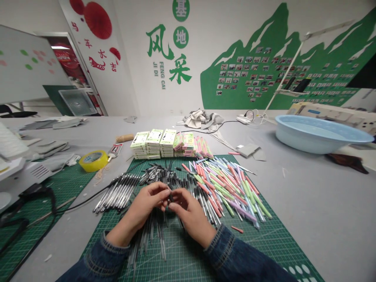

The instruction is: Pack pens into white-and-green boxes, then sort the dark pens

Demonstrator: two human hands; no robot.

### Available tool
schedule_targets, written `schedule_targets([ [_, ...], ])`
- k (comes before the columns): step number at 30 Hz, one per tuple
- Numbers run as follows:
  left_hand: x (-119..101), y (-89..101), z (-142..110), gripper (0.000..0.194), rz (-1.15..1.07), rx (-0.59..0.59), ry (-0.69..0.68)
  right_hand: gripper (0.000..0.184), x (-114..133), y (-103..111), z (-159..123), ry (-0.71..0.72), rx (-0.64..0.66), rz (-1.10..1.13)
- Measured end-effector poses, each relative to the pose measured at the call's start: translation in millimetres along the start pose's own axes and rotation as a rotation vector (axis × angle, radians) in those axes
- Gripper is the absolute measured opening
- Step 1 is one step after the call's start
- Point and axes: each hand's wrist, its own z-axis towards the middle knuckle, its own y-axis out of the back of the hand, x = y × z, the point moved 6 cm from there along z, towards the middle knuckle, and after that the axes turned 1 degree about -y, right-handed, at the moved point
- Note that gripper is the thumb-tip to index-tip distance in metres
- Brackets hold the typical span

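My left hand (151, 199) and my right hand (188, 211) meet over the middle of the green cutting mat (182, 258). Fingertips of both are pinched round a small black pen part (170, 197); its exact form is mostly hidden. Beneath my hands lie clear pen tubes (162, 239), pointing toward me. To the left, clear pens with black ends (117, 194) lie in a neat row. Loose black pen caps (154, 172) are heaped just beyond my fingers. On the right spreads a pile of pink, green, blue and purple pens (232, 184).
Stacked small boxes (154, 143) stand at the mat's back edge. Yellow tape (93, 161) and a white sewing machine (32, 180) are at left, with a black cable (88, 203) crossing the table. A blue basin (317, 133) sits back right, near cloth scraps (201, 118).
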Motion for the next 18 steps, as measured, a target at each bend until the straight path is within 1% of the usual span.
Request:
schedule_targets([
  [2,1.7,-5.1,-0.2,0.021,0.018,0.051,0.019,0.015,-9.6,-2.8,1.4,-0.091,0.025,0.173],
  [3,2.0,-1.5,0.9,0.022,0.043,0.051,0.023,0.015,-13.4,-2.4,1.9,-0.125,0.023,0.215],
  [4,1.6,6.8,2.9,0.024,0.083,0.029,0.017,0.015,-16.0,-1.0,2.4,-0.144,0.009,0.237],
  [6,-2.3,36.0,8.7,0.028,0.234,-0.092,-0.029,0.017,-19.2,2.3,2.8,-0.165,-0.022,0.266],
  [8,-11.4,72.5,14.0,0.028,0.5,-0.296,-0.116,0.019,-20.6,4.0,2.8,-0.169,-0.041,0.286],
  [9,-16.0,86.7,16.7,0.026,0.657,-0.373,-0.154,0.02,-21.0,4.3,2.8,-0.165,-0.047,0.289],
  [10,-19.8,96.2,19.8,0.024,0.818,-0.418,-0.186,0.022,-21.4,4.1,2.9,-0.161,-0.049,0.288],
  [11,-22.5,100.7,23.6,0.022,0.973,-0.431,-0.216,0.023,-22.1,3.8,3.0,-0.159,-0.05,0.285],
  [13,-23.7,98.3,31.8,0.021,1.194,-0.397,-0.265,0.026,-24.0,3.1,3.2,-0.166,-0.05,0.273],
  [14,-22.8,93.7,35.4,0.02,1.256,-0.37,-0.283,0.026,-24.9,3.2,3.3,-0.171,-0.054,0.265],
  [16,-19.8,82.9,40.9,0.02,1.305,-0.335,-0.302,0.026,-25.8,4.1,3.6,-0.176,-0.063,0.249],
  [18,-16.1,74.0,43.9,0.019,1.327,-0.327,-0.302,0.025,-25.5,5.3,3.9,-0.172,-0.071,0.236],
])
